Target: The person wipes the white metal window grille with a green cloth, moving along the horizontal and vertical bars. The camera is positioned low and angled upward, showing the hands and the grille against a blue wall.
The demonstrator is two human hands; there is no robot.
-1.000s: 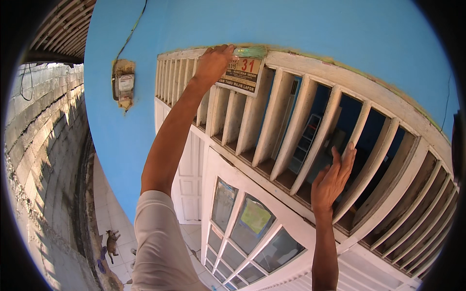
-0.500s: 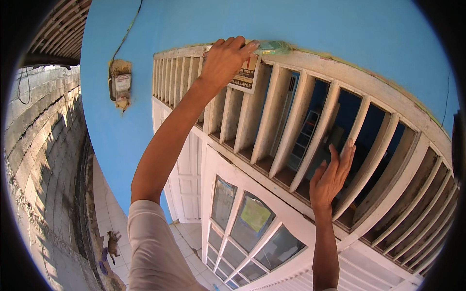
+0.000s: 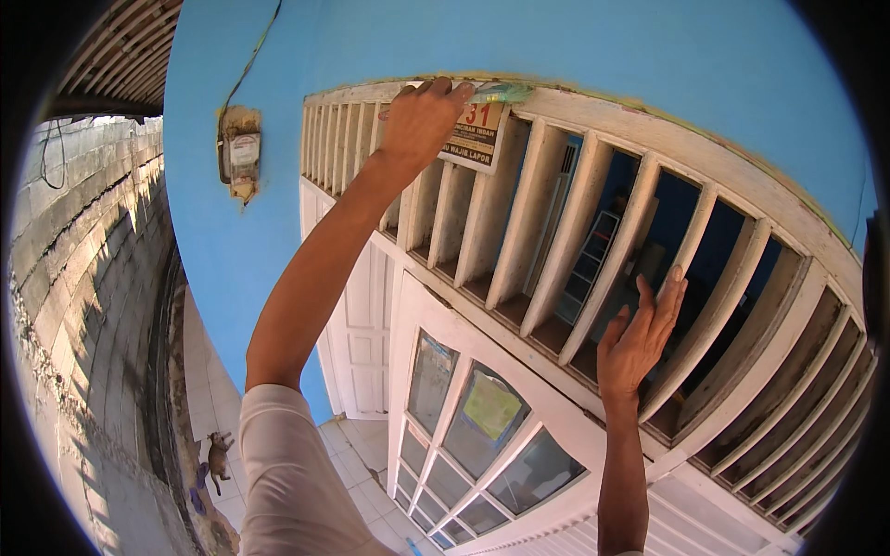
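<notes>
My left hand (image 3: 423,120) is raised to the top rail of a white slatted vent (image 3: 640,130), its fingers closed. From its fingertips a pale green, brush-like thing (image 3: 505,93) sticks out to the right along the rail; motion blurs it and its exact kind is unclear. Just below, a small printed plate (image 3: 478,146) hangs on the slats, partly covered by the hand. My right hand (image 3: 640,345) holds nothing; its fingers are outstretched and the palm side rests against or close to the slats at the right.
The wall (image 3: 575,46) above the vent is blue, with an electric meter (image 3: 244,156) and its cable at left. Below stand a white door (image 3: 357,324) and a paned window (image 3: 491,408). A cat (image 3: 218,459) lies on the tiles beside a block wall (image 3: 83,306).
My left hand has moved slightly left and down along the top rail, drawing the green thing with it. More of the plate shows. My right hand stays at the slats.
</notes>
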